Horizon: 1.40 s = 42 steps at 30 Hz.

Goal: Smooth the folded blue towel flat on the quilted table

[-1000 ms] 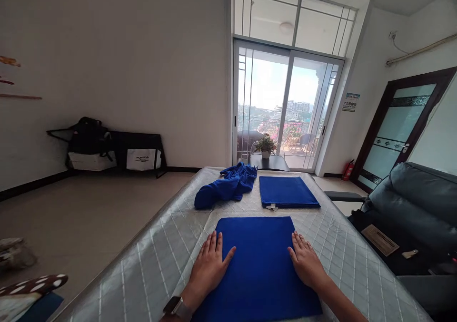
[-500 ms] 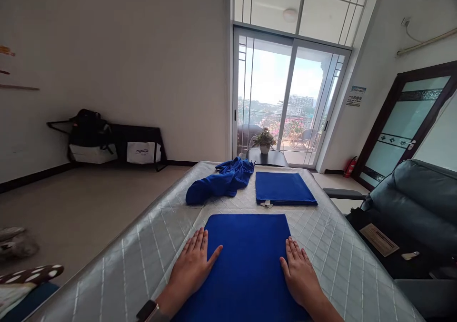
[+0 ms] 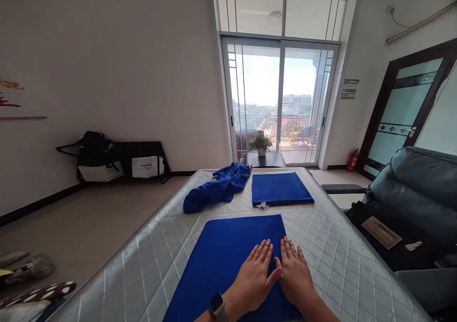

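Note:
A flat, folded blue cloth lies in front of me on the silver quilted mattress. My left hand rests palm down on the right half of this cloth, fingers stretched out, a watch on its wrist. Close beside it, my right hand lies flat along the cloth's right edge, fingers extended. Both thumbs come near each other. Neither hand grips anything. Farther off sits a neatly folded blue cloth with a white tag at its near edge. Left of that one is a crumpled blue cloth.
Past the mattress a potted plant stands on a dark chair before the sliding glass door. A dark armchair is at the right, a bag on its seat. Along the left wall is a low black bench with bags.
My left hand has moved from the cloth's left edge across to its right side, beside my right hand. The right hand stays about where it was. The view has shifted slightly.

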### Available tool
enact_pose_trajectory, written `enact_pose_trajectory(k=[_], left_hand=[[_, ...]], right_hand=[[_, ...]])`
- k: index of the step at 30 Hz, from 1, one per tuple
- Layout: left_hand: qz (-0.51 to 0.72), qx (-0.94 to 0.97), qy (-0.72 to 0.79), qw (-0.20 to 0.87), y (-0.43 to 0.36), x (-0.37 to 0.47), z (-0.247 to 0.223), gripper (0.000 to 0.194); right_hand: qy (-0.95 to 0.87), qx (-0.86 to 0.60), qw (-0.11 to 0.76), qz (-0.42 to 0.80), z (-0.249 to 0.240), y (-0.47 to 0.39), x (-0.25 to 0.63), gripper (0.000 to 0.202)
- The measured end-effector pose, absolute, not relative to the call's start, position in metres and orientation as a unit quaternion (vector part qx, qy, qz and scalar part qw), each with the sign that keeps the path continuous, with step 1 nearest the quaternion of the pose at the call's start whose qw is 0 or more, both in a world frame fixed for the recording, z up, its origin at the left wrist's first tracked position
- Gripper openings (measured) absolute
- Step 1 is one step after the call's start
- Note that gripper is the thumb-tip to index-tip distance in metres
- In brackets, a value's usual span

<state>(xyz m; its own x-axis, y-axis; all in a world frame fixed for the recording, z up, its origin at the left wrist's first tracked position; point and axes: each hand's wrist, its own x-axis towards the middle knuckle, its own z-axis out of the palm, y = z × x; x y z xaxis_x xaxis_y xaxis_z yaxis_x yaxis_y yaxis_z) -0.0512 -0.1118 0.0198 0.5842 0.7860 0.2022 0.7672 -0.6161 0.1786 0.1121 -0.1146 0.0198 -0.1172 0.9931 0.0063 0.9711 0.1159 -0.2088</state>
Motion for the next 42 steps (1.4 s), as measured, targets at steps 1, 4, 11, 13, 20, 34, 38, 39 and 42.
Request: enact_pose_trajectory(k=[1,4,11,13,20,34,38,39,42], left_hand=[[0.127,0.885,0.446,0.044,-0.107,-0.046,0.021,0.065],[0.126,0.873,0.468,0.052,-0.096,-0.051,0.017,0.066],[0.094,0.818,0.567,0.033,-0.094,-0.146,0.001,0.069],[0.088,0.796,0.598,0.025,-0.097,-0.178,-0.002,0.071],[0.132,0.751,0.647,-0.007,-0.102,-0.236,-0.022,0.072],[0.151,0.753,0.64,0.032,-0.104,-0.234,-0.019,0.074],[0.135,0.747,0.65,0.046,-0.108,-0.232,-0.006,0.076],[0.134,0.745,0.652,0.041,-0.108,-0.231,-0.005,0.076],[0.148,0.746,0.649,0.007,-0.109,-0.225,-0.005,0.073]], right_hand=[[-0.744,-0.66,0.067,0.074,0.02,-0.115,0.113,0.063],[-0.743,-0.663,0.059,0.073,0.021,-0.115,0.113,0.064],[-0.735,-0.667,0.083,0.088,0.021,-0.115,0.112,0.065],[-0.734,-0.669,0.081,0.088,0.02,-0.115,0.112,0.065],[-0.738,-0.667,0.07,0.07,0.014,-0.113,0.113,0.066],[-0.729,-0.677,0.044,0.091,0.028,-0.128,0.114,0.07],[-0.731,-0.671,0.028,0.116,0.029,-0.13,0.115,0.074],[-0.732,-0.67,0.027,0.12,0.03,-0.13,0.115,0.074],[-0.732,-0.669,0.03,0.125,0.032,-0.131,0.115,0.074]])
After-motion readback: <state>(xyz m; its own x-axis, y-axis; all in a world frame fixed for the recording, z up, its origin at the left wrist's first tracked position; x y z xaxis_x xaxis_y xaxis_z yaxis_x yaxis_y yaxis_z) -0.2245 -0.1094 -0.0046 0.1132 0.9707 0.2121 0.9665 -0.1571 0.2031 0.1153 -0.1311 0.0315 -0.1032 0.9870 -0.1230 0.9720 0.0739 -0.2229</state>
